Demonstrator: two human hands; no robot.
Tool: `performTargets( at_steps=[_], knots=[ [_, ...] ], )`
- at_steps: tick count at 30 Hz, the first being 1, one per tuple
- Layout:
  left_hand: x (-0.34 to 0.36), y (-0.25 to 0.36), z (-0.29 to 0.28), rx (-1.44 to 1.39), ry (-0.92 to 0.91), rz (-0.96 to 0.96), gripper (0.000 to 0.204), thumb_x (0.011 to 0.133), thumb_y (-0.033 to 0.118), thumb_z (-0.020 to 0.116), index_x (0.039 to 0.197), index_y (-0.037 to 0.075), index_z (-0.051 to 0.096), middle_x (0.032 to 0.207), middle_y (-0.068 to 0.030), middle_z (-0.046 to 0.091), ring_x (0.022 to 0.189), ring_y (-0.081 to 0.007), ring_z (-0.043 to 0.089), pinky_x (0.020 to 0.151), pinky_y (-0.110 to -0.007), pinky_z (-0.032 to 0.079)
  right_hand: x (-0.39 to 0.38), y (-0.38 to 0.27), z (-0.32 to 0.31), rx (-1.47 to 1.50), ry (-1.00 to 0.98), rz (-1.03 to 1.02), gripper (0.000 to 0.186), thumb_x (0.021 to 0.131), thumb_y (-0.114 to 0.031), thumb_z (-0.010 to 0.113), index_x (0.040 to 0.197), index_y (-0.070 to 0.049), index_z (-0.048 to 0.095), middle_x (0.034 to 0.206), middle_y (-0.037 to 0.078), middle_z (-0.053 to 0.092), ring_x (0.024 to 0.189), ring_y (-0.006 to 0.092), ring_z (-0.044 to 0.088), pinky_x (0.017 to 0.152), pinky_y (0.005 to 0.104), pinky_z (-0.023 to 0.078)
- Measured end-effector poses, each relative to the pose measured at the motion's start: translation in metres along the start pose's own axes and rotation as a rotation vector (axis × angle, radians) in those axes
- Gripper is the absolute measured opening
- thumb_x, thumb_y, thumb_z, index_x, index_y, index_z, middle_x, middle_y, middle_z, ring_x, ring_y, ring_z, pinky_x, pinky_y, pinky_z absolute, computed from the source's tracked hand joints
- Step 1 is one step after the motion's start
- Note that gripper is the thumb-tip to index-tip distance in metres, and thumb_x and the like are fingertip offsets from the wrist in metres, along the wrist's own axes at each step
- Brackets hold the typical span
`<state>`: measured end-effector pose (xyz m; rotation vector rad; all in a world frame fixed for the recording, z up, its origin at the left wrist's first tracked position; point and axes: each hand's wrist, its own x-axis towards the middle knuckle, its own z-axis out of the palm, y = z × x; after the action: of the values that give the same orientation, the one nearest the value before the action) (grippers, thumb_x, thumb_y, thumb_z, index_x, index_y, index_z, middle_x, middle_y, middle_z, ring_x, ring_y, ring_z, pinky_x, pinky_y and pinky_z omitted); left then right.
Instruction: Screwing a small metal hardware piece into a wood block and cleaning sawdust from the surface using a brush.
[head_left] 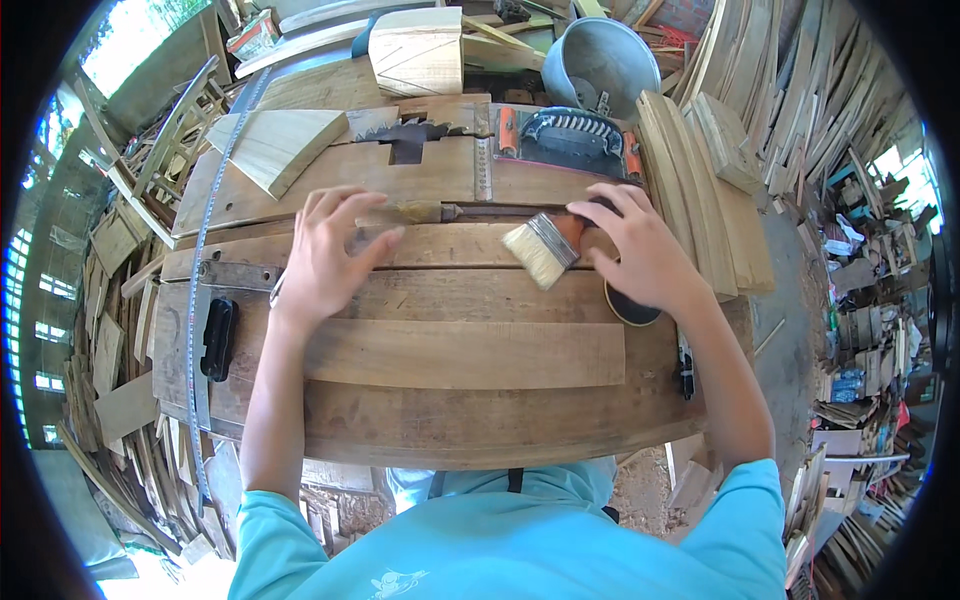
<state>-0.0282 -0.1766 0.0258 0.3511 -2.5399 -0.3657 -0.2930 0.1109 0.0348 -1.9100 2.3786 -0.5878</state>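
Note:
At the right of the workbench [420, 420], my right hand [645, 250] has its fingers curled over the orange and dark handle of a paintbrush [545, 245]. Pale bristles and a metal ferrule point to the left, toward the bench middle. My left hand [330, 255] hovers over the bench with fingers spread and thumb apart, holding nothing. Just beyond its fingertips lies a chisel-like tool [425, 212] with a wooden handle, its long shaft running right. A flat wooden strip [465, 355] lies crosswise nearer to me. Beneath my right hand, a round dark object [632, 305] is partly covered.
A toothed saw blade [410, 132] rises from the bench. Behind are a wood block [415, 55], a grey bucket [600, 65] and a black-orange tool [570, 140]. Curved boards [690, 190] line the right; a long ruler [205, 230] and black holder [219, 340] lie left.

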Motion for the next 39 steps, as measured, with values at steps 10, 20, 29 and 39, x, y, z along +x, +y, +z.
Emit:
performTargets(
  at_steps=[10, 20, 29, 39],
  knots=[
    [-0.018, 0.045, -0.018, -0.331, -0.25, 0.233, 0.05, 0.086, 0.038, 0.087, 0.118, 0.002, 0.073, 0.102, -0.0156, 0.075, 0.099, -0.0305, 0.073, 0.096, -0.045, 0.056, 0.028, 0.022, -0.017, -0.445, -0.088, 0.02, 0.028, 0.07, -0.005, 0.075, 0.098, -0.006, 0.072, 0.109, 0.013, 0.067, 0.111, 0.0319, 0.06, 0.103, 0.0452, 0.05],
    [-0.036, 0.075, -0.006, -0.323, -0.464, 0.265, 0.087, 0.08, 0.049, 0.088, 0.148, 0.008, 0.053, 0.137, -0.0171, 0.057, 0.13, -0.0378, 0.054, 0.113, -0.05, 0.045, 0.002, -0.032, -0.109, 0.526, -0.105, 0.464, 0.023, 0.088, -0.01, 0.083, 0.107, -0.001, 0.076, 0.086, 0.003, 0.072, 0.078, 0.0096, 0.069, 0.07, 0.0273, 0.054],
    [-0.038, 0.074, 0.006, -0.3, -0.57, 0.245, 0.082, 0.076, 0.048, 0.09, 0.141, 0.007, 0.061, 0.128, -0.0145, 0.06, 0.123, -0.036, 0.058, 0.109, -0.047, 0.048, -0.007, -0.069, -0.07, 0.435, -0.027, 0.041, 0.026, 0.091, -0.007, 0.08, 0.116, -0.002, 0.075, 0.105, 0.013, 0.076, 0.083, 0.0203, 0.071, 0.074, 0.0312, 0.057],
    [-0.032, 0.068, -0.002, -0.267, -0.508, 0.174, 0.075, 0.07, 0.043, 0.094, 0.129, 0.006, 0.067, 0.115, -0.0143, 0.061, 0.113, -0.0374, 0.061, 0.102, -0.046, 0.05, -0.045, -0.097, -0.109, 0.353, -0.305, -0.066, 0.032, 0.085, -0.004, 0.083, 0.116, -0.005, 0.076, 0.1, 0.012, 0.075, 0.078, 0.0297, 0.073, 0.07, 0.0354, 0.059]
  ],
)
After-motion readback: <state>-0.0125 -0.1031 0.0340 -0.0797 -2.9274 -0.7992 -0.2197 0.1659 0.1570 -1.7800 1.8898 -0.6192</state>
